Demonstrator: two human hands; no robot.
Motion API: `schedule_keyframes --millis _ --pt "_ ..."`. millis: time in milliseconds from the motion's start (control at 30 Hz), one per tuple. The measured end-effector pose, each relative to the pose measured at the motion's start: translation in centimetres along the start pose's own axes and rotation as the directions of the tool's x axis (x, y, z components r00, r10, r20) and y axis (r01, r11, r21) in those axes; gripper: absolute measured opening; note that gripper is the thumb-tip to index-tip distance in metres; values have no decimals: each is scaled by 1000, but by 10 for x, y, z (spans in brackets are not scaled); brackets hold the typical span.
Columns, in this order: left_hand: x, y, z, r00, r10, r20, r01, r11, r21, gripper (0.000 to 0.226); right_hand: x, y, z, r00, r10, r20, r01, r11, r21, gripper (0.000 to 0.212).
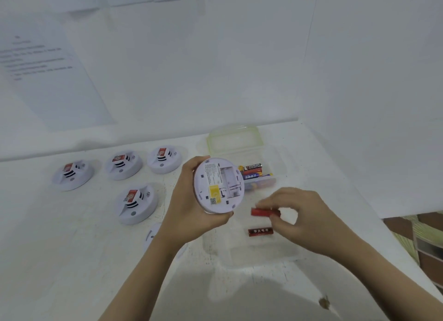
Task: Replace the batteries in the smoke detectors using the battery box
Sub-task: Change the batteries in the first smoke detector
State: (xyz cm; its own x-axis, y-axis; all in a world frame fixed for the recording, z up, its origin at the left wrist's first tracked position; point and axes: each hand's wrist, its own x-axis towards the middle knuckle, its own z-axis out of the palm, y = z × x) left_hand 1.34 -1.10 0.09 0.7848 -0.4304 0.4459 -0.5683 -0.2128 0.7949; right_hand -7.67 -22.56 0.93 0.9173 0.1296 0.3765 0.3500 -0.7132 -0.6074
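White table [72,260], plain walls. Left hand [189,205] grips the smoke detector [217,185], underside showing, bay empty; right hand [299,212] pinches a red battery [262,212] just beside it, near the battery box [268,162]. Risk: reversed polarity (markings unreadable), or a fingertip slip dropping the cell.

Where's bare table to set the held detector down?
Bare: near-left table, in front of the four smoke detectors; also the strip right of the battery box. Crowded: between left hand and right hand, around the loose red battery.
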Motion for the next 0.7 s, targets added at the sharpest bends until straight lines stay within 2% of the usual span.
schedule_keyframes --millis 67,100,200,267,367,500,600,700 --pt "1 -2 -1 1000 -9 -12 9 1000 -3 92 0 4 0 989 69 134 -64 997 -41 23" --pt "2 -3 -1 1000 -11 -16 11 1000 -4 92 3 6 0 987 87 136 -84 996 -25 21" --pt "8 -3 0 999 -31 -31 30 999 -35 91 28 9 -4 992 117 47 -117 993 -12 14" --pt "14 -6 0 998 -43 -46 41 998 -43 89 54 14 -4 983 182 1 -180 973 -141 10" --pt "22 -11 0 993 -46 -113 48 999 15 91 93 20 1 948 318 -30 -303 864 -402 16" --pt "30 -25 -4 976 20 -217 12 989 147 98 126 25 22 903 428 26 -312 699 -643 23" --pt "33 -27 -7 973 -17 -231 49 990 133 98 133 34 37 863 504 27 -334 610 -719 17" --pt "36 -27 -12 973 -34 -229 69 987 147 97 136 40 43 850 527 -2 -375 603 -704 15"
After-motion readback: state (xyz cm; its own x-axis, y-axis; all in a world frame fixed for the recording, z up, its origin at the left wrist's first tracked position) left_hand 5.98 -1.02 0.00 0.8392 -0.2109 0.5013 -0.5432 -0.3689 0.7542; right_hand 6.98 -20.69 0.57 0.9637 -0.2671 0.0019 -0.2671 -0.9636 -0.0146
